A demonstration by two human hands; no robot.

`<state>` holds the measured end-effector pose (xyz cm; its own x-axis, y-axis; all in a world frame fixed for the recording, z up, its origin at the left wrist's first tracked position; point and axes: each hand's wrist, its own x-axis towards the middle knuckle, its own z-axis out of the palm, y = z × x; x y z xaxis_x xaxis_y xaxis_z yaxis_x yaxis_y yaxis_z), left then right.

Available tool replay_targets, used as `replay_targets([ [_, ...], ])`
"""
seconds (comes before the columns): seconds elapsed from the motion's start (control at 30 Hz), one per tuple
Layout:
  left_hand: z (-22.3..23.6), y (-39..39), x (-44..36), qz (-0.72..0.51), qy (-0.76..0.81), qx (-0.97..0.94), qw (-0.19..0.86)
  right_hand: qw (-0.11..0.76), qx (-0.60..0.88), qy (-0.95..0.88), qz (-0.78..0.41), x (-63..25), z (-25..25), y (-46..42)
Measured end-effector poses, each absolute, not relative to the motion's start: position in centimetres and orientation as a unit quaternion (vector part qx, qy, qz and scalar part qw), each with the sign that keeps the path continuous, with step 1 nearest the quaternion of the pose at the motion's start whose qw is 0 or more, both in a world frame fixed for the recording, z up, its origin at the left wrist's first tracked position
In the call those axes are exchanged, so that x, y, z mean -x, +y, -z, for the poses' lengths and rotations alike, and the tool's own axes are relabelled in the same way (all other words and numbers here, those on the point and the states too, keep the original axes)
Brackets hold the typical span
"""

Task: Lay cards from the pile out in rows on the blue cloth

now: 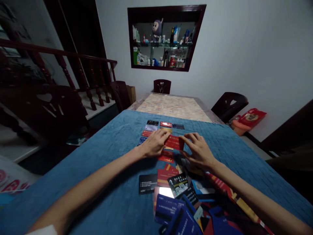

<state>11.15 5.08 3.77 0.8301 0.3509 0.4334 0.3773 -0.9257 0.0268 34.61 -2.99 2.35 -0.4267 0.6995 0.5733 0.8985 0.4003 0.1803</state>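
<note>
A red card (173,142) is held between my two hands above the blue cloth. My left hand (156,142) grips its left edge, fingers closed. My right hand (198,149) pinches its right edge between thumb and fingers. Under and beyond the hands, several cards lie in columns: a black card (153,122) and a red card (165,124) at the far end, with a dark card (178,126) to their right. Another red card (166,156) lies just below the held one. Nearer me spreads a loose, overlapping pile with a blue card (168,209) and a black card (148,183).
The blue cloth (102,147) covers the near part of a long table, with a patterned cover (171,104) beyond. Dark wooden chairs (230,104) stand around it. A railing (80,78) runs along the left. A red bag (251,117) sits at the right wall.
</note>
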Motion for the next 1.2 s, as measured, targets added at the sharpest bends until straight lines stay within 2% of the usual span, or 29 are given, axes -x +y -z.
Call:
replay_targets([
  [0.27,-5.1,11.2,-13.2,0.134,-0.271,0.95,0.074,0.157,0.532,-0.807,0.203,-35.8,-2.7,5.0],
  [0.6,-4.7,17.5,-16.2,0.085,-0.316,0.942,0.073,0.07,0.603,-0.782,0.141,-36.3,-3.4,11.4],
  [1.2,-2.7,23.0,-18.3,0.011,-0.375,0.927,0.009,0.039,0.654,-0.753,0.066,-36.6,-0.9,17.3],
])
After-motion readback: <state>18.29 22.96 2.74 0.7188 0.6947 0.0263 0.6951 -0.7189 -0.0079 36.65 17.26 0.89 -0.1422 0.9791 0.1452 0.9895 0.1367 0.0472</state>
